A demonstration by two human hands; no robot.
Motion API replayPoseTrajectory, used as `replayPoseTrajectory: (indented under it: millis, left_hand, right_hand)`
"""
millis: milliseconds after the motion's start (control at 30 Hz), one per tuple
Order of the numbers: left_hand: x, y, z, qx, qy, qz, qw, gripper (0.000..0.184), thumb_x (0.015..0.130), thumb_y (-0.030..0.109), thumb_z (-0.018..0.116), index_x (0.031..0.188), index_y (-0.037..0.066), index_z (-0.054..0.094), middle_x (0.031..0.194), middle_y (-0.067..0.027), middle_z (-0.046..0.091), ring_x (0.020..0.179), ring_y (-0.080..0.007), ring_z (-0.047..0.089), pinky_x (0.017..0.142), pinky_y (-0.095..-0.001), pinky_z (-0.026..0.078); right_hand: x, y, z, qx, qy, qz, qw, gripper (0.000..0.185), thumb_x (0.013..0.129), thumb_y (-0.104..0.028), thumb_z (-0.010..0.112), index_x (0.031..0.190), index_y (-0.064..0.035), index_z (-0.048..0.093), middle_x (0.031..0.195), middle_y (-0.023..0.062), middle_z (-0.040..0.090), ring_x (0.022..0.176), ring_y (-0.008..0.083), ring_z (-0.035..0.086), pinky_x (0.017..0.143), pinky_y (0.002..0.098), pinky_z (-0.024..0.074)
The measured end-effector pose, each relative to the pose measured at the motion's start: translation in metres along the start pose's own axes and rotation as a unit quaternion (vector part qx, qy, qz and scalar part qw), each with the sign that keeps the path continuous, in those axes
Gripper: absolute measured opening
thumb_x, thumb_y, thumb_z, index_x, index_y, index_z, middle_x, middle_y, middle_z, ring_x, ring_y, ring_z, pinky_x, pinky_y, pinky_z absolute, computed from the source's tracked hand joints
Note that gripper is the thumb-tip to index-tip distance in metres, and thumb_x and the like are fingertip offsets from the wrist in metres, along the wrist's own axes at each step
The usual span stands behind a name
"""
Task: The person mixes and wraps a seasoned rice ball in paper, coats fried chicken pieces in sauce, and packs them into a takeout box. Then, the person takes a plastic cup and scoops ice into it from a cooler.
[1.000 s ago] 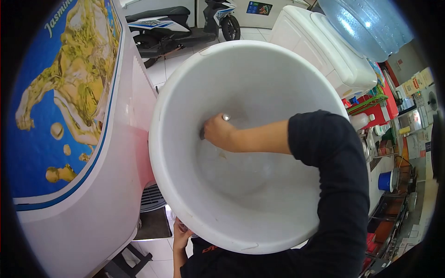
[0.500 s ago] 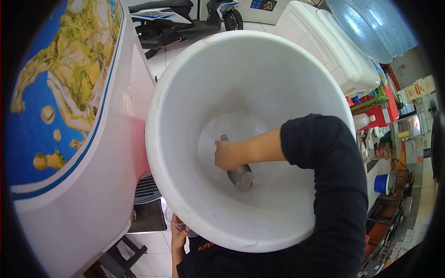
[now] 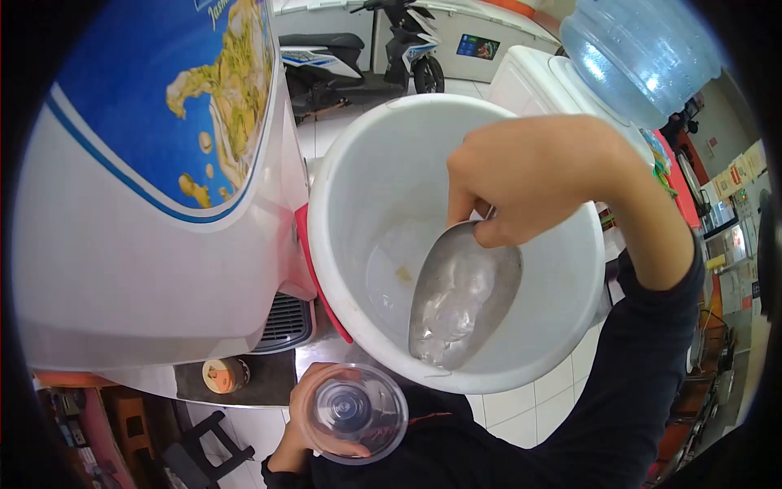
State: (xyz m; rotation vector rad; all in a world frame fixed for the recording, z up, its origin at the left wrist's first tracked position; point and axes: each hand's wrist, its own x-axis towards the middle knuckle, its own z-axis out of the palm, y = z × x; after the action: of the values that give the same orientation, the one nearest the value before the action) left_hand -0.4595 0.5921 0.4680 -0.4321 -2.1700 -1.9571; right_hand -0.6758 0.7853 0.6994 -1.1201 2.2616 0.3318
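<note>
My right hand (image 3: 538,175) is closed around the handle of a metal ice scoop (image 3: 433,265), held over the near side of a large white tub (image 3: 358,171). Clear pieces of ice (image 3: 460,306) lie in the scoop's bowl. More ice (image 3: 391,261) shows at the bottom of the tub, partly hidden by the scoop. Below the tub's near rim, my left hand (image 3: 303,399) grips a clear plastic cup (image 3: 354,411) whose open mouth faces up. No ice shows in the cup. Scoop and cup are apart.
A white machine with a blue printed panel (image 3: 155,98) stands left of the tub. A round container (image 3: 224,375) sits on the counter below it. Behind are a motorbike (image 3: 358,65) and a water bottle (image 3: 643,57) on a white dispenser. A black stool (image 3: 208,444) stands lower left.
My right hand has lifted the scoop from the tub's bottom towards the near rim, with ice in it. The cup in my left hand has come into fuller view below the tub.
</note>
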Motion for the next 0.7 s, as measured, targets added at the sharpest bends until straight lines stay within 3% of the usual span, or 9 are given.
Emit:
replayPoseTrajectory:
  millis: [100,167,267,367,467,533,600,633,700]
  left_hand:
    - [0.013,0.019,0.003,0.056,-0.021,0.043,0.997,0.101,0.035,0.047,0.087,0.112,-0.005,0.047,0.097,-0.0162,0.060,0.086,-0.0283,0.058,0.074,-0.0354,0.048]
    - [0.016,0.026,0.005,0.091,-0.016,0.064,0.994,0.099,0.036,0.047,0.087,0.110,-0.005,0.048,0.095,-0.0153,0.060,0.086,-0.0278,0.058,0.075,-0.0353,0.047]
    - [0.019,0.026,0.005,0.056,-0.022,0.039,0.997,0.094,0.037,0.047,0.087,0.106,-0.005,0.050,0.093,-0.0151,0.058,0.086,-0.0272,0.057,0.076,-0.0352,0.046]
    - [0.006,0.008,0.006,-0.019,-0.015,0.007,1.000,0.098,0.037,0.041,0.088,0.112,-0.005,0.045,0.099,-0.0172,0.056,0.090,-0.0278,0.057,0.080,-0.0356,0.045]
    - [-0.021,-0.019,0.004,-0.089,-0.006,-0.041,0.995,0.107,0.036,0.030,0.090,0.121,-0.003,0.034,0.108,-0.0187,0.052,0.097,-0.0292,0.056,0.085,-0.0372,0.043]
    - [-0.030,-0.031,-0.003,-0.006,-0.027,-0.045,0.999,0.109,0.037,0.021,0.089,0.125,-0.001,0.030,0.113,-0.0188,0.049,0.100,-0.0299,0.055,0.088,-0.0393,0.042]
    - [-0.023,-0.018,0.006,-0.108,0.008,-0.066,0.992,0.110,0.038,0.017,0.088,0.128,0.001,0.027,0.114,-0.0178,0.049,0.103,-0.0294,0.053,0.091,-0.0400,0.040]
    - [-0.023,-0.013,0.007,-0.017,0.021,-0.065,0.998,0.096,0.045,0.024,0.085,0.123,0.002,0.034,0.110,-0.0162,0.050,0.101,-0.0287,0.053,0.091,-0.0421,0.038]
    - [-0.024,-0.009,0.006,0.168,0.044,-0.063,0.983,0.072,0.059,0.037,0.079,0.114,0.004,0.047,0.104,-0.0131,0.053,0.096,-0.0271,0.054,0.092,-0.0463,0.035]
  right_hand:
    - [-0.024,-0.022,-0.004,-0.044,0.066,0.022,0.997,0.022,0.068,-0.013,0.054,0.084,-0.0072,0.068,0.065,0.0109,0.061,0.060,0.0262,0.056,0.060,0.0354,0.0465]
    - [-0.033,-0.033,0.016,-0.152,0.291,-0.069,0.942,0.021,0.067,-0.015,0.057,0.084,-0.0063,0.066,0.074,0.0111,0.062,0.069,0.0268,0.058,0.064,0.0342,0.0478]
    - [-0.039,-0.032,0.017,-0.195,0.389,-0.093,0.896,0.021,0.066,-0.015,0.059,0.083,-0.0047,0.065,0.078,0.0118,0.063,0.073,0.0273,0.060,0.064,0.0336,0.0485]
    - [-0.032,-0.024,0.002,-0.156,0.364,-0.052,0.917,0.019,0.063,-0.014,0.061,0.077,-0.0013,0.063,0.076,0.0133,0.063,0.072,0.0281,0.061,0.061,0.0331,0.0486]
    - [0.007,-0.021,-0.007,-0.172,0.177,0.075,0.966,0.014,0.061,-0.012,0.061,0.071,-0.0025,0.065,0.071,0.0132,0.064,0.067,0.0267,0.063,0.054,0.0356,0.0483]
    - [0.067,0.011,0.035,-0.250,0.084,0.062,0.962,0.011,0.064,-0.011,0.062,0.072,-0.0067,0.068,0.071,0.0098,0.065,0.061,0.0232,0.064,0.047,0.0332,0.0466]
    - [0.142,0.050,0.109,-0.297,-0.064,0.119,0.945,0.013,0.063,-0.012,0.065,0.075,-0.0088,0.068,0.072,0.0069,0.065,0.064,0.0221,0.063,0.045,0.0351,0.0465]
    - [0.159,0.054,0.129,-0.313,-0.178,0.155,0.920,0.014,0.062,-0.012,0.066,0.076,-0.0094,0.068,0.072,0.0065,0.064,0.066,0.0216,0.063,0.046,0.0371,0.0469]
    - [0.198,0.084,0.194,-0.276,-0.158,0.248,0.915,0.016,0.062,-0.010,0.066,0.077,-0.0097,0.068,0.074,0.0058,0.062,0.067,0.0203,0.062,0.046,0.0393,0.0473]
